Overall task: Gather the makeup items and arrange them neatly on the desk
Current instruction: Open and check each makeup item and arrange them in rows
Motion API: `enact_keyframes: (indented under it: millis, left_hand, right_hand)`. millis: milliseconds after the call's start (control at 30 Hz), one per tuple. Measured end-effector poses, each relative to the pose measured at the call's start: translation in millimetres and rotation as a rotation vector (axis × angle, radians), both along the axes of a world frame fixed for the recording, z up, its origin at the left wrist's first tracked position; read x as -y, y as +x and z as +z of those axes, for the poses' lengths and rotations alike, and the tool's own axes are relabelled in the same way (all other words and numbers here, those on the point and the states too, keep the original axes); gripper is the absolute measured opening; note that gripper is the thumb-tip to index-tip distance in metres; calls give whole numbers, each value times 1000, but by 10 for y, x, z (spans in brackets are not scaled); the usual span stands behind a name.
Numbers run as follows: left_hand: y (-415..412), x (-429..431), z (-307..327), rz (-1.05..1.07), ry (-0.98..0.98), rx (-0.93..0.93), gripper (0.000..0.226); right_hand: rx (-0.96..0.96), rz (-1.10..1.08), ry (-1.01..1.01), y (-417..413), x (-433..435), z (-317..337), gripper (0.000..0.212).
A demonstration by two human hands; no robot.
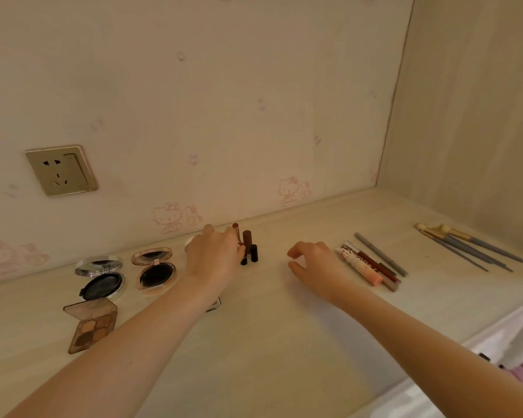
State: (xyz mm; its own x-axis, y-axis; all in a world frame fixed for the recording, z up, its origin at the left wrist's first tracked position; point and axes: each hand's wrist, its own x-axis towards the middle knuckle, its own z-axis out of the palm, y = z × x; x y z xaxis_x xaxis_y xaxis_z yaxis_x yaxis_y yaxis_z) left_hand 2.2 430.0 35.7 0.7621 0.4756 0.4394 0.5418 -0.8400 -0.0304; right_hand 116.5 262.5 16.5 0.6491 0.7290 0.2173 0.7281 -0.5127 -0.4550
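Two bare forearms (127,342) reach in from the near edge across the pale bench (269,342). The left hand (213,260) has its fingers curled round an upright rose-gold lipstick (236,233), which stands close to the far wall. A brown tube (247,239) stands just to its right, and two short black tubes (254,253) sit on the near side of that. The right hand (314,267) grasps nothing. Its fingers are loosely curled, low over the bench, just left of a row of lip pencils (372,270).

Further left, two round compacts (154,268) lie open side by side, with an eyeshadow palette (91,325) nearer. Far to the right, a set of brushes (465,245) lies in parallel. A wall socket (61,170) sits on the wall above the compacts.

The step in hand looks like standing the lipstick in with the other tubes. These are tall, narrow pieces that probably tip at a light knock, so the base should meet the bench flat, with the tube held vertical until it settles. The fingers are best opened gently and drawn back toward the left, away from the brown tube, not swept across the cluster. The free right hand could steady the neighbouring tubes from the right. Keeping the lipstick in line with them would match the tidy rows on either side.
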Motion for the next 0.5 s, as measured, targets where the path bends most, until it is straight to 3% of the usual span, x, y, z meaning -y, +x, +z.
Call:
enact_keyframes:
  millis: [200, 500]
  left_hand:
    - [-3, 296, 8, -160, 175, 90, 17]
    - [433, 833, -278, -367, -166, 85, 27]
  right_hand:
    - [118, -48, 12, 10, 516, -2, 28]
    - [216, -166, -36, 168, 1080, -8, 25]
